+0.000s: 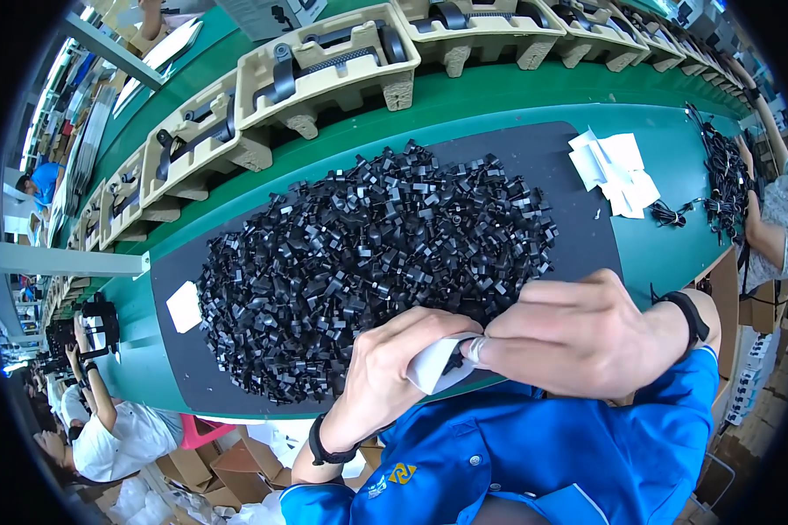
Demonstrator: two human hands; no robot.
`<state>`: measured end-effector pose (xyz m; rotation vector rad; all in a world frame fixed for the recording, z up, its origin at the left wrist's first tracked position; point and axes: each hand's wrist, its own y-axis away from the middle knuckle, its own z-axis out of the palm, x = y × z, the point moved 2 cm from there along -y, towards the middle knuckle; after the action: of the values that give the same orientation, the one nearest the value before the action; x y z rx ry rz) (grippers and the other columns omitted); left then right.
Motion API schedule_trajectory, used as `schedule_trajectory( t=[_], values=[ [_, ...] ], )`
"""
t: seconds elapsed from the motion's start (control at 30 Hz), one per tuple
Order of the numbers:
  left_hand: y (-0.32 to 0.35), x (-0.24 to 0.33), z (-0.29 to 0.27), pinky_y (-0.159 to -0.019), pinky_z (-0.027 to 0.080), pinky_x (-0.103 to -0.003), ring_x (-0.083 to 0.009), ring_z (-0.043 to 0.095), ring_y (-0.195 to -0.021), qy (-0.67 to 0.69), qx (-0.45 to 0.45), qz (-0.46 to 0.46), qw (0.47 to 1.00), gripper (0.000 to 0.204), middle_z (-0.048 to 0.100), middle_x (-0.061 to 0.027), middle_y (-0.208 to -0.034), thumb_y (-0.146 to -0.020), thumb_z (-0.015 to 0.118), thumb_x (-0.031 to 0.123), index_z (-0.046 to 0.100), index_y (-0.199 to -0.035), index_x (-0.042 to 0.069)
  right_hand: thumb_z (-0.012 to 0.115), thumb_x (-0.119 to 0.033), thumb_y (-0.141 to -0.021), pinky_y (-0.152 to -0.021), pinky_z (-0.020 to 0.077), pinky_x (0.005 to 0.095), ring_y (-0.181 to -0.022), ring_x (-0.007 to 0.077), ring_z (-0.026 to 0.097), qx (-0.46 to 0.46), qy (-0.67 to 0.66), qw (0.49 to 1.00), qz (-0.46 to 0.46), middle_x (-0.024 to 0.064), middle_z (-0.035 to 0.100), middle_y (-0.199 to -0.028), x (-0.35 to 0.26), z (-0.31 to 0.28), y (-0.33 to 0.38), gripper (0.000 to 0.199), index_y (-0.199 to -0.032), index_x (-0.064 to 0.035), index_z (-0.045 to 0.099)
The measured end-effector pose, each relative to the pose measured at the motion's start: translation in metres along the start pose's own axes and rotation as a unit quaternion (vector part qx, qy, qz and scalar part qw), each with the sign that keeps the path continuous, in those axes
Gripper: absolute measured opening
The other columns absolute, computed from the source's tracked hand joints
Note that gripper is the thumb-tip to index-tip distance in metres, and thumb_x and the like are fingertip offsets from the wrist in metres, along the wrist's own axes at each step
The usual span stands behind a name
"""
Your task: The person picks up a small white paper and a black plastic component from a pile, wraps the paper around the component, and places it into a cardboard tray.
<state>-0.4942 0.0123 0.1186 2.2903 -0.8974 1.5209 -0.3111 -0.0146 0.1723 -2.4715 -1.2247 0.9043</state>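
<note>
My left hand (pixel 385 363) is closed round a curled piece of white paper (pixel 433 366) close in front of my chest. Fingers of my right hand (pixel 578 341) are pinched together at the paper's right edge. A bit of something dark shows inside the curl, too small to name. Just beyond both hands lies a wide heap of small black plastic parts (pixel 368 236) on a dark grey mat (pixel 578 210). Each part looks like a little block or clip; their exact kind is unclear.
Folded white papers (pixel 617 171) lie at the mat's right edge, and a white card (pixel 184 306) at its left. Beige moulded trays (pixel 324 74) holding black parts line the far side. Black cables (pixel 722 184) lie at the right near another person's arms (pixel 753 201). More people sit left.
</note>
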Motion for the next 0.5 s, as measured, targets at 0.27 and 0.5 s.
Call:
schedule_trajectory(
  t=[0.27,0.5],
  values=[
    [0.010,-0.014,0.008,-0.070,0.052,-0.030,-0.0241,0.066,-0.079,0.030,-0.035,0.010,0.999,0.030,0.066,-0.0104,-0.090,-0.063,0.071,-0.002,0.064,-0.092,0.002,0.064,-0.011,-0.071,-0.037,0.0401,0.0304,-0.046,0.0177,0.057,-0.297,0.065,0.952,0.037,0.0039,0.055,-0.059,-0.006,0.014,-0.008,0.030,-0.099,-0.0016,0.060],
    [0.007,-0.005,0.008,-0.071,0.053,-0.028,-0.0214,0.067,-0.083,0.014,0.031,-0.029,0.999,0.038,0.068,-0.0104,-0.096,-0.066,0.070,-0.004,0.067,-0.102,0.003,0.064,-0.011,-0.077,-0.036,0.0370,0.0301,-0.045,0.0193,0.057,-0.288,-0.070,0.951,0.091,0.0068,0.056,-0.055,0.021,0.013,-0.013,0.020,-0.094,-0.0015,0.059]
  ],
)
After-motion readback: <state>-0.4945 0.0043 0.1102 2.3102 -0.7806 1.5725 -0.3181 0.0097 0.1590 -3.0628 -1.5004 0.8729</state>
